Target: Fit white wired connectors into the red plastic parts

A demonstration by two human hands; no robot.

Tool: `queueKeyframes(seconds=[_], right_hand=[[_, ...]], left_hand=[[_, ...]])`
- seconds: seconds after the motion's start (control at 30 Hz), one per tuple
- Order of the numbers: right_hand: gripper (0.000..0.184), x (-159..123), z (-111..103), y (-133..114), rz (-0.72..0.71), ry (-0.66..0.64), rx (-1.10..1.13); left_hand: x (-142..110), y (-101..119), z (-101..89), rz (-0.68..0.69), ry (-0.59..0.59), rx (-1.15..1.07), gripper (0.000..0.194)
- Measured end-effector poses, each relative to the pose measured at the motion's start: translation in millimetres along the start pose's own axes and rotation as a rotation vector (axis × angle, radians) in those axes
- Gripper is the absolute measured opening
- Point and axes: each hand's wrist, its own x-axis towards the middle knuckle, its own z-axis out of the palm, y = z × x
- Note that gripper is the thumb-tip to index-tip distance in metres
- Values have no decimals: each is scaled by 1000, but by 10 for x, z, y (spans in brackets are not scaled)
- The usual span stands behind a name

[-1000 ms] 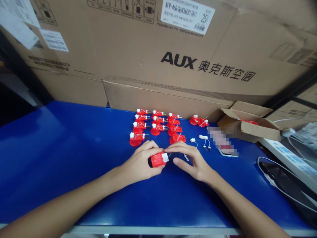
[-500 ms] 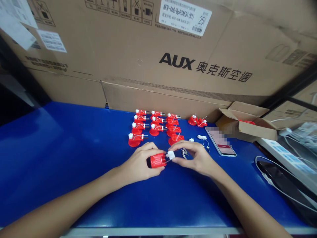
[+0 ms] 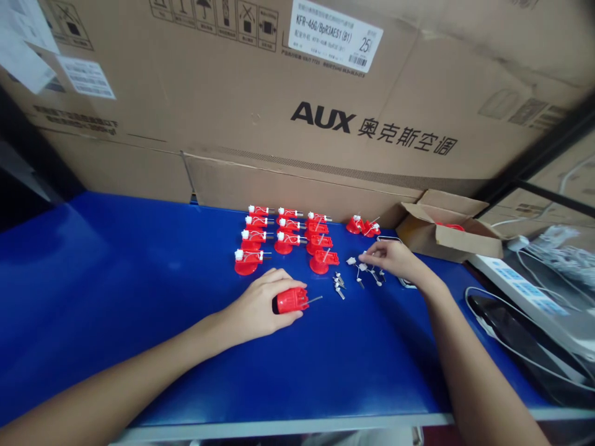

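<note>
My left hand point(image 3: 267, 303) is wrapped round a red plastic housing point(image 3: 292, 300), held on its side low over the blue table. A thin metal pin point(image 3: 315, 300) sticks out of its right end. My right hand point(image 3: 393, 257) reaches over a small group of white wired connectors point(image 3: 362, 267), its thumb and fingertips pinched together. Whatever lies between those fingertips is too small to make out. Several small metal pieces with white ends point(image 3: 339, 285) lie between the two hands. Behind them stand rows of red assemblies point(image 3: 289, 240), many with white blocks and wires on top.
Two more red assemblies point(image 3: 362, 225) stand near the large AUX carton point(image 3: 279, 136). An open cardboard box point(image 3: 432, 238) holds red parts. Partly under my right hand lies a phone point(image 3: 406, 284). A white power strip point(image 3: 525, 291), a black device point(image 3: 511, 328) and cables are at the right.
My right hand has moved away from the red housing, rightward and back to the white connectors. The white block it held by the housing is gone from there. My left hand keeps its hold.
</note>
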Motion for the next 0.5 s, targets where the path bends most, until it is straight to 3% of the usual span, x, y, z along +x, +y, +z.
queueKeyframes(seconds=[0.1,0.23,0.33,0.4,0.5], right_hand=[[26,81,97,98,21,196,-160],[16,117,153,125,9,220,-196],[18,97,126,71,-3,238,-177],[23,63,85,-9,2,287,-55],[29,-18,30,-198,-33,357,407]], left_hand=[[6,-7,-1,-10,-10,8,36],[6,-9,0,-19,-20,9,36],[5,-10,-3,-21,-15,6,36],[6,-14,-9,-17,-3,4,36],[7,-24,-18,-9,26,-2,37]])
